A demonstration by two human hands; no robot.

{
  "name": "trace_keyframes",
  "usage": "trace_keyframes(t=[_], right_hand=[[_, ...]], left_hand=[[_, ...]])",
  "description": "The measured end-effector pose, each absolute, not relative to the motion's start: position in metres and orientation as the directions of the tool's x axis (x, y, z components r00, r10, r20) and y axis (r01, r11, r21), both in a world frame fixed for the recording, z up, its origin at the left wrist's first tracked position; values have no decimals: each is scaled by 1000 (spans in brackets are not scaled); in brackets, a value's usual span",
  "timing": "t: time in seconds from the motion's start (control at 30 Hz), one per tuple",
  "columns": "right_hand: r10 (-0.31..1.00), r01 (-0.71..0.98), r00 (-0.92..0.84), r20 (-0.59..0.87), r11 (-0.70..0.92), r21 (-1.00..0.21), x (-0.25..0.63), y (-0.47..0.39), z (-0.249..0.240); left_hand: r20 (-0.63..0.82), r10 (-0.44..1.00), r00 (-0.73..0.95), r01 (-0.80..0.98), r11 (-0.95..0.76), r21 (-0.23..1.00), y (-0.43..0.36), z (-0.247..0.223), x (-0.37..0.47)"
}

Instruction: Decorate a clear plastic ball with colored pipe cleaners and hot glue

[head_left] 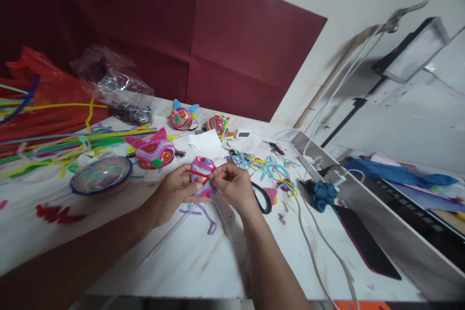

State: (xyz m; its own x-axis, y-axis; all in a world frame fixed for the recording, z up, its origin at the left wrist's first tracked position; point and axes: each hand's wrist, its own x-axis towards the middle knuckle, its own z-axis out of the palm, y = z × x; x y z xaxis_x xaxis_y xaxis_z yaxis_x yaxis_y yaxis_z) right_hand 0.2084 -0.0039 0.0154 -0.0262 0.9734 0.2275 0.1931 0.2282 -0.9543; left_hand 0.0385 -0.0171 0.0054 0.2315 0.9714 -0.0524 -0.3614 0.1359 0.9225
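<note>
Between my hands is a small rounded craft piece [204,163] wrapped in pink, purple and blue fuzzy strips. My left hand [180,187] grips it from the left side, thumb across its front. My right hand [232,185] pinches a red fuzzy strip [198,173] against its front right. Part of the piece is hidden behind my fingers. Left of it sits a similar pink piece with ears [154,151]; two more, one with blue ears [182,116] and one partly covered [218,126], stand farther back.
A clear bowl with a blue rim [101,175] and bundled fuzzy strips [105,141] lie left. Black-handled scissors [262,198], tangled strips [271,167], cables [314,237] and a black tablet-like slab [366,242] are right. A small display [242,134] stands behind.
</note>
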Motion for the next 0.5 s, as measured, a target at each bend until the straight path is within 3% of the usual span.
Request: trace_keyframes(t=[0.5], right_hand=[[951,340,6,308,288,-895,208,-5,14]], left_hand=[[-71,951,302,-391,191,900,-14,11,35]])
